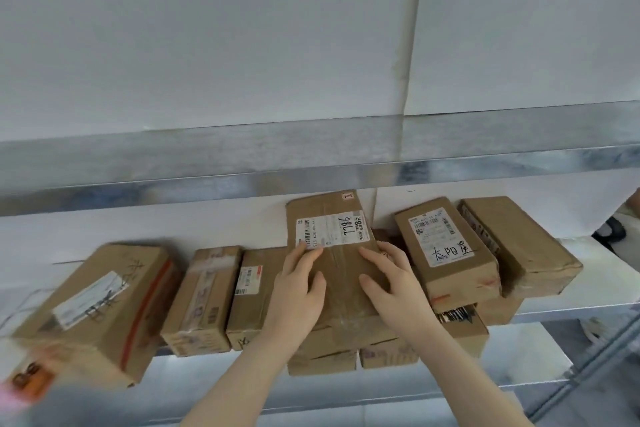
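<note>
Head view, from where I stand: both hands are on one brown parcel (341,267) marked "7786" on its white label, just below the middle of the picture. It lies tilted on top of other cartons (322,360) on the metal shelf (588,274), its far end pointing to 12 o'clock. The left hand (299,282) rests on the parcel's 9 o'clock edge, fingers fairly straight and reaching the label, thumb spread across the top. The right hand (391,282) lies on the 3 o'clock edge, fingers stretched forward, thumb on the cardboard. Neither hand is curled round it; both press flat. At 8 o'clock sits a large box with red tape (100,308), and two narrow boxes (201,298) stand between it and the parcel. At 3 o'clock a box with a handwritten label (446,250) lies just beside the right hand, with another plain box (519,246) beyond it. An upper shelf edge (311,163) runs across at 12 o'clock.
</note>
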`<state>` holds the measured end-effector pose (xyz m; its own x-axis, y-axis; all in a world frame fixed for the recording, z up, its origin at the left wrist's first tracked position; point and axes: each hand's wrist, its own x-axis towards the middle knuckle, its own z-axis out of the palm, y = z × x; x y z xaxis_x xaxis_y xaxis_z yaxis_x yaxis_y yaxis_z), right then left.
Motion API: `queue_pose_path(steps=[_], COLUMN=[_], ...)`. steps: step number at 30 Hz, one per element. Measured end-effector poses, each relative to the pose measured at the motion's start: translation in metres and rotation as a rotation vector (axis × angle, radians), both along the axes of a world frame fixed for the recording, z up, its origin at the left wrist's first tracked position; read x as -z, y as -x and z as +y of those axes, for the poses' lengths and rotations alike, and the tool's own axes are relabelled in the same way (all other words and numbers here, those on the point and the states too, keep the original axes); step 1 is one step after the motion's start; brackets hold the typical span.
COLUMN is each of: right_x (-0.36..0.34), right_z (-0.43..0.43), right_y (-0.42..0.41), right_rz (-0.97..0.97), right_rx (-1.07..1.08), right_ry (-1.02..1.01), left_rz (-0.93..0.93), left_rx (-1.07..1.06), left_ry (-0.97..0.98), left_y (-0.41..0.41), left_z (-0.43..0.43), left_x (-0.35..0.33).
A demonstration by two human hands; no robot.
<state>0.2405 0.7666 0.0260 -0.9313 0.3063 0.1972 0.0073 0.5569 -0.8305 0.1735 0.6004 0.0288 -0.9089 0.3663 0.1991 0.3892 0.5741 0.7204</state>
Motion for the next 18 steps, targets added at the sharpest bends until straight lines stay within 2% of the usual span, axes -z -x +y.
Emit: queue_pose_path(steps=[6, 12, 18], right_x=[0.0, -0.023, -0.05], right_z=[-0.061, -0.133, -0.263], right_y=[0.015, 0.036, 0.054], right_rz=[0.058, 0.14, 0.225], right_rx=[-0.143, -0.327, -0.665], right_ry=[-0.048, 0.009, 0.042], left_rz=[0.208, 0.243, 0.226], left_rx=[-0.114, -0.29, -0.647], left_ry=[0.115, 0.115, 0.113], left_y=[0.002, -0.008, -0.055], left_z=[-0.054, -0.137, -0.258], left_x=[-0.02, -0.042, -0.073])
